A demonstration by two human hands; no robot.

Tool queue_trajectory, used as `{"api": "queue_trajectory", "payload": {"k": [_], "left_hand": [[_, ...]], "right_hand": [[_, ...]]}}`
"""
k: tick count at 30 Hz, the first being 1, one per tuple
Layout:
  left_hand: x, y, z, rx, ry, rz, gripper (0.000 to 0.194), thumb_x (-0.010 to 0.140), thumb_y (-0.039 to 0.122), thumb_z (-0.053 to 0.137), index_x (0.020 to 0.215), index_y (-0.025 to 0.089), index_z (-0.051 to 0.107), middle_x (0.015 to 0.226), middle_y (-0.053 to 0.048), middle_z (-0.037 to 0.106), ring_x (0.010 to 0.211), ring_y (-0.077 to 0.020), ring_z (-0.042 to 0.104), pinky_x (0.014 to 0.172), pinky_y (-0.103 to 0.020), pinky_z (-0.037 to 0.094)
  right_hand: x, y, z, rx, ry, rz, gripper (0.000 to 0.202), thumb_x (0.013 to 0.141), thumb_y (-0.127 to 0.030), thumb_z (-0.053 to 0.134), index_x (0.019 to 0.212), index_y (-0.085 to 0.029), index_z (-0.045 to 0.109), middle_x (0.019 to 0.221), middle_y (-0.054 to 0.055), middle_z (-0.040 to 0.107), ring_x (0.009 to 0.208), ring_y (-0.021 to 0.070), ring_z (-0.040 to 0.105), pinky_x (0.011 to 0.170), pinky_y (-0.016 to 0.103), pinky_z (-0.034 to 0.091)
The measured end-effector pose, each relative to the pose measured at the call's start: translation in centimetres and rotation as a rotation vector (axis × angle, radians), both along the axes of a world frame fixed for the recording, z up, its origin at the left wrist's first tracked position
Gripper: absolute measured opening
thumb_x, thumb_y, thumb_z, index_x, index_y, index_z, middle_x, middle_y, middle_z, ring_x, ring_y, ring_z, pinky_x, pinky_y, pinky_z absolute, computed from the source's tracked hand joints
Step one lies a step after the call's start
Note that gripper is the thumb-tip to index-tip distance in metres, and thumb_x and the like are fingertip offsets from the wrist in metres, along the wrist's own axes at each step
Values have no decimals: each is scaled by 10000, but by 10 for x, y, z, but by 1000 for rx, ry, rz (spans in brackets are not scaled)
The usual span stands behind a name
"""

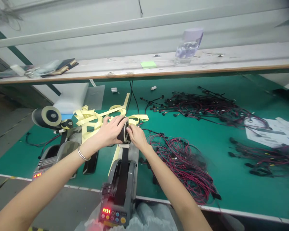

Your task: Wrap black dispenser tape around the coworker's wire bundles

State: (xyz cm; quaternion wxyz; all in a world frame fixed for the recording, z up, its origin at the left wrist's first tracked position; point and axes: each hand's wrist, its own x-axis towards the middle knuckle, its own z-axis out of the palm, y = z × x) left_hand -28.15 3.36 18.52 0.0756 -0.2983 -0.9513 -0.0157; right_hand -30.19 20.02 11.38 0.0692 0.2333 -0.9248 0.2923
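Both hands meet at a black tape roll [122,131] mounted at the far end of a grey tape dispenser [121,192]. My left hand [110,130] wraps over the roll's left side and top. At the roll's right face, my right hand [136,136] has its fingers pinched together at the hub. Black tape runs from the roll down into the dispenser, whose red display is lit. Pale yellow strip [89,118] lies in loose loops behind and left of the hands.
A second dispenser [55,154] with a large roll [47,116] stands left, beside a dark phone [90,163]. Red and black cable bundles [180,163] lie right, with more cables [202,106] behind and papers [272,131] farther right. A shelf [125,69] crosses above the bench.
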Motion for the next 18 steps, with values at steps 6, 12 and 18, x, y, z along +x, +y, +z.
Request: {"api": "queue_trajectory", "payload": {"k": [6,12,18], "left_hand": [[-1,0,-3,-14,0,10,891,627,338,703,1362,116,249,1368,-203,364,1255,-303,322,978,-482,241],[-1,0,-4,-22,3,9,907,623,343,711,1364,109,243,1370,-207,359,1253,-304,323,975,-484,246],[-1,-1,-3,-22,-4,-1,913,621,345,714,1366,109,244,1365,-202,365,1244,-310,332,967,-468,266]], "right_hand": [[1,-4,5,-99,-179,-81,312,924,-395,302,850,-194,529,706,29,603,657,164,561,596,244,332],[-4,-10,11,-131,-389,-130,516,936,-441,163,706,-182,547,692,65,605,654,165,562,587,248,346],[4,8,11,36,-15,93,288,918,-343,318,1055,-151,483,959,112,577,863,204,527,750,298,393]]}}
